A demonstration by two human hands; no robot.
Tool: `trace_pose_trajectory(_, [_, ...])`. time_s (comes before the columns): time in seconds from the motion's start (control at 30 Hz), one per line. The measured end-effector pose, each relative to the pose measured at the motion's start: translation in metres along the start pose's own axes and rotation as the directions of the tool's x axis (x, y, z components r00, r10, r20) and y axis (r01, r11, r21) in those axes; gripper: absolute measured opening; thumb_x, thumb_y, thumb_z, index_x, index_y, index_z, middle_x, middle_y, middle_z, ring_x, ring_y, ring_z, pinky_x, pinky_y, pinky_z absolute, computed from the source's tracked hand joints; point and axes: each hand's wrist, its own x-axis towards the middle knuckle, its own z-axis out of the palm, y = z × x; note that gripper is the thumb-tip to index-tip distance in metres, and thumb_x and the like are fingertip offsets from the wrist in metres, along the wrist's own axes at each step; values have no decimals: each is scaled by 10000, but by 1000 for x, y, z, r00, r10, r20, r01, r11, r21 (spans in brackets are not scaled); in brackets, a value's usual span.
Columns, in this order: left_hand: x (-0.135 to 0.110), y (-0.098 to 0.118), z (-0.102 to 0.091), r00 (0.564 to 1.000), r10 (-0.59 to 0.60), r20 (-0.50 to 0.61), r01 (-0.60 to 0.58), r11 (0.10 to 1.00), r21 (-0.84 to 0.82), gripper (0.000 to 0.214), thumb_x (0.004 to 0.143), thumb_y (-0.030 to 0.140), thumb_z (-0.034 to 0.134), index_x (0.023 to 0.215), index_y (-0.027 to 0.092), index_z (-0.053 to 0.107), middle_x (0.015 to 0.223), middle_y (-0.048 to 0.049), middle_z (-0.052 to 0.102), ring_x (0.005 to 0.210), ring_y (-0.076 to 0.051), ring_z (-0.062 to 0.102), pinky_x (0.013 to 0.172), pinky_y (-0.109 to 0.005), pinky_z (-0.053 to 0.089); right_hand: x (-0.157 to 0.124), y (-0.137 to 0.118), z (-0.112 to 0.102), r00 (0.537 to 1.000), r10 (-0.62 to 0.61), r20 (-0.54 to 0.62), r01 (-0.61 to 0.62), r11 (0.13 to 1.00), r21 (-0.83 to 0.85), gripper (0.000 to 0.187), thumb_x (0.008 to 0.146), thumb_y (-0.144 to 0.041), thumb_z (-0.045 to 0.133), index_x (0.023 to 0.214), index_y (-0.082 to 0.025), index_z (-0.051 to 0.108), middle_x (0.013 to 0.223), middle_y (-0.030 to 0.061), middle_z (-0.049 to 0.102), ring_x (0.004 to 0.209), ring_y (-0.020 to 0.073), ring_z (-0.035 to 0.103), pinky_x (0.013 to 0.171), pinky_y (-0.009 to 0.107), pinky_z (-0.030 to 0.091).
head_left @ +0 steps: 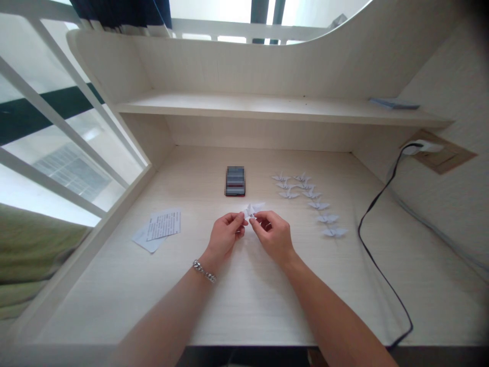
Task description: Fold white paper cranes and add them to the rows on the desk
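Both my hands meet over the middle of the pale wooden desk (244,300). My left hand (224,233), with a metal bracelet on its wrist, pinches one side of a small white folded paper piece (252,209). My right hand (272,233) pinches its other side. The paper sticks up between my fingertips, and its lower part is hidden by them.
Several finished white paper cranes (311,193) lie in rows at the right. A phone (235,181) lies behind my hands. Paper sheets (162,225) rest at the left. A black cable (376,244) runs from a wall socket (431,148) across the desk's right side. A shelf (267,108) spans above.
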Motion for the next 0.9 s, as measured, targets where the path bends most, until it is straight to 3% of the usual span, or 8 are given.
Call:
trace_pose_trajectory(0.4, [-1, 2, 0, 999, 12, 30, -14, 998, 61, 303, 607, 386, 733, 648, 127, 582, 576, 4, 563, 498, -67, 488, 495, -198, 384, 1, 0, -3, 996, 1, -87, -9, 996, -92, 101, 779, -276, 553, 729, -223, 623, 687, 22, 621, 590, 160, 528, 620, 287, 403])
trace_pose_trajectory(0.57, [-1, 4, -1, 999, 19, 41, -23, 997, 78, 283, 653, 378, 703, 655, 132, 562, 575, 11, 548, 488, -64, 475, 478, -193, 370, 10, 13, -15, 980, 21, -199, -54, 985, -163, 113, 780, -291, 542, 731, -218, 613, 677, 20, 630, 592, 166, 543, 631, 288, 400])
trace_pose_trajectory(0.77, [0, 5, -1, 999, 13, 37, -16, 995, 94, 266, 660, 366, 698, 662, 139, 561, 588, 16, 547, 507, -67, 470, 487, -194, 372, 29, 43, -45, 905, 175, -388, -317, 885, -340, 183, 791, -354, 502, 755, -214, 614, 699, 34, 651, 636, 186, 571, 635, 293, 402])
trace_pose_trajectory(0.83, [0, 5, 0, 1000, 7, 29, -10, 994, 107, 275, 634, 363, 716, 654, 136, 563, 582, 16, 542, 513, -72, 470, 486, -196, 373, 33, 52, -51, 875, 269, -403, -431, 814, -390, 197, 795, -363, 483, 778, -223, 621, 730, 34, 665, 682, 191, 585, 645, 292, 400])
trace_pose_trajectory(0.9, [1, 6, 1, 1000, 3, 14, -5, 993, 121, 286, 614, 369, 726, 650, 133, 569, 576, 16, 536, 516, -76, 468, 483, -199, 372, 35, 57, -54, 861, 295, -415, -466, 786, -407, 189, 787, -342, 486, 774, -219, 630, 737, 38, 672, 687, 189, 590, 639, 287, 397])
